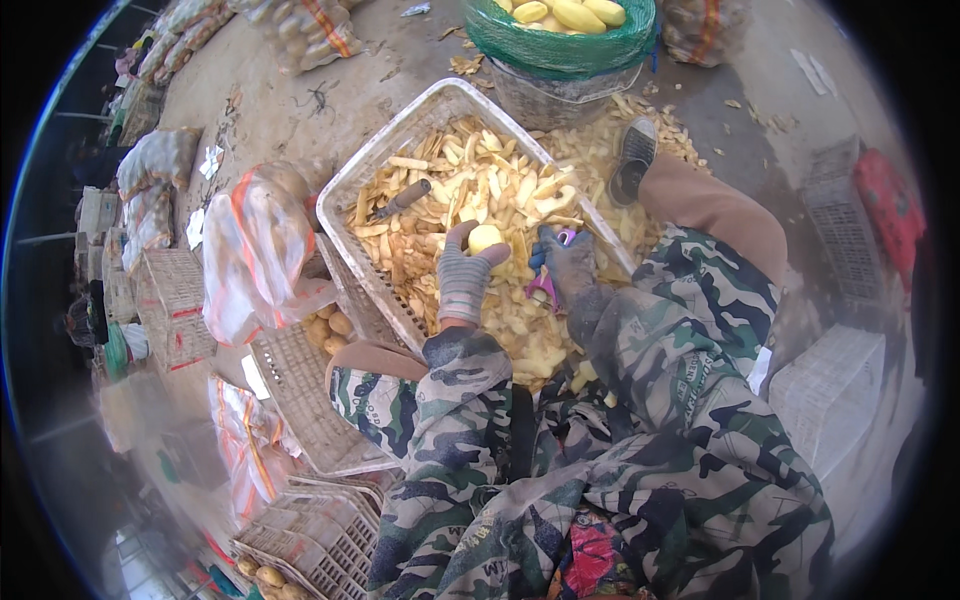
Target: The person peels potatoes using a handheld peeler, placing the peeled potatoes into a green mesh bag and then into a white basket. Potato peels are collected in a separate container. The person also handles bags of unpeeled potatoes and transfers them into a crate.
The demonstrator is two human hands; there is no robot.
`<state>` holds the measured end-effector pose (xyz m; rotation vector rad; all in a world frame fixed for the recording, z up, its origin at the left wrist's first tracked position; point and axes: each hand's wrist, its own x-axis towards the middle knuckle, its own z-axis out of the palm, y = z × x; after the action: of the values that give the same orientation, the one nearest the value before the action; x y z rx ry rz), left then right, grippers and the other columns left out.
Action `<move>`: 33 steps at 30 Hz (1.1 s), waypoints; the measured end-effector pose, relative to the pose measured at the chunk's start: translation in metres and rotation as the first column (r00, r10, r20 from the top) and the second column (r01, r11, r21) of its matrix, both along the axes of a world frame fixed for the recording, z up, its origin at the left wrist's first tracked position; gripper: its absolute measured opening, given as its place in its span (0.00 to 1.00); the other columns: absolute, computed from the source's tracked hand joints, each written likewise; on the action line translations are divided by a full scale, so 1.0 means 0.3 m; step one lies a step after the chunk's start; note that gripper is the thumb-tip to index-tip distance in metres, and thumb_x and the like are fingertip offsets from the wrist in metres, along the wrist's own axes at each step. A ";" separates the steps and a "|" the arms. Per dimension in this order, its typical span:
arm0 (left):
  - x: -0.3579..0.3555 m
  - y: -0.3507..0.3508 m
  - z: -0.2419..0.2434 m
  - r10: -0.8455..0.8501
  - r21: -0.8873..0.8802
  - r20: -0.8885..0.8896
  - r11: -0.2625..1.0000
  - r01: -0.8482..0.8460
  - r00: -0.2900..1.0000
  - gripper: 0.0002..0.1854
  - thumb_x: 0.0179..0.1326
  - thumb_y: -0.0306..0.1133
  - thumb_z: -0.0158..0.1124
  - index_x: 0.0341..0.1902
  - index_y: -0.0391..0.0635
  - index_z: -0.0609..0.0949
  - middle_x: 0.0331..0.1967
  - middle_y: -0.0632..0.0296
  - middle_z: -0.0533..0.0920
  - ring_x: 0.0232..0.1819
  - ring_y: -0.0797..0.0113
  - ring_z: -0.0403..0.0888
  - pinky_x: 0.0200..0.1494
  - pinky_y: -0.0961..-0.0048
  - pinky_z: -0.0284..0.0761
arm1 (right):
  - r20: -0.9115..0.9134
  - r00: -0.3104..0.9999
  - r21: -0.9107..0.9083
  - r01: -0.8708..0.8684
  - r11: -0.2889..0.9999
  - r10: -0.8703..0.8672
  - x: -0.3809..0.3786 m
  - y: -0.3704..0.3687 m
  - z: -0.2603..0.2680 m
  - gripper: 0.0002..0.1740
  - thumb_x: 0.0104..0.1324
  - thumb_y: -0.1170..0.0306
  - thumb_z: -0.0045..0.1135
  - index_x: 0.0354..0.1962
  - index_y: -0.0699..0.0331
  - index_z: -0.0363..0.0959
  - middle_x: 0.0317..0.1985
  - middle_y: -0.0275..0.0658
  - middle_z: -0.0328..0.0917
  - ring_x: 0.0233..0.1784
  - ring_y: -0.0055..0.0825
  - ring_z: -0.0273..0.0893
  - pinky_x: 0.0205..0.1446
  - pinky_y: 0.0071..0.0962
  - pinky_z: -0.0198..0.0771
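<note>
My left hand [461, 281], in a grey striped glove with bare fingertips, holds a pale peeled potato [486, 238] above the crate. To its right, my right hand [571, 262], in a dirty blue-grey glove, grips a pink-purple peeler [541, 289]; the blade is hard to make out. Beneath both hands lies a heap of potato peelings [480, 172] in a white plastic crate [352, 169]. A tool with a brown handle [405, 199] rests on the peelings near the far left side.
Beyond the crate stands a bucket [555, 94] lined with green net, holding peeled potatoes [574, 15]. Unpeeled potatoes [330, 328] lie in another crate [315, 405] at left, beside a mesh sack [259, 247]. Peelings [664, 124] litter the floor near my shoe [634, 161].
</note>
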<state>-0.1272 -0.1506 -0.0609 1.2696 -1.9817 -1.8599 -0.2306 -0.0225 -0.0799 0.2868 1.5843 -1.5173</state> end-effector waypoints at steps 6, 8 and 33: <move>0.107 -0.027 0.126 0.368 0.604 -0.388 0.794 -0.068 0.845 0.32 0.58 0.42 0.66 0.65 0.46 0.68 0.53 0.55 0.76 0.52 0.57 0.78 0.48 0.58 0.82 | -0.045 0.999 -0.107 -0.001 0.994 -0.003 -0.203 -0.385 -0.073 0.13 0.66 0.67 0.58 0.37 0.71 0.70 0.23 0.37 0.78 0.20 0.24 0.76 0.19 0.25 0.71; 0.140 -0.016 0.116 0.451 0.677 -0.433 0.734 -0.049 0.781 0.31 0.63 0.49 0.63 0.63 0.44 0.69 0.52 0.53 0.77 0.52 0.55 0.79 0.46 0.57 0.83 | -0.048 0.999 -0.117 -0.018 0.993 0.013 -0.248 -0.475 -0.075 0.13 0.66 0.67 0.58 0.38 0.71 0.70 0.23 0.37 0.77 0.20 0.24 0.76 0.19 0.24 0.71; -0.625 -0.148 0.455 0.160 0.417 -0.465 0.907 0.056 0.871 0.28 0.66 0.45 0.62 0.61 0.37 0.69 0.49 0.49 0.77 0.43 0.54 0.82 0.45 0.62 0.84 | -0.594 -0.311 0.744 -0.564 0.359 0.742 -0.336 0.131 0.201 0.14 0.64 0.62 0.52 0.41 0.63 0.72 0.31 0.42 0.80 0.36 0.40 0.82 0.39 0.39 0.75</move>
<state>-0.3147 -0.1948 0.0757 0.7865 -1.3139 -2.3685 -0.3313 0.0167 -0.0195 -1.7005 2.0606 -0.3429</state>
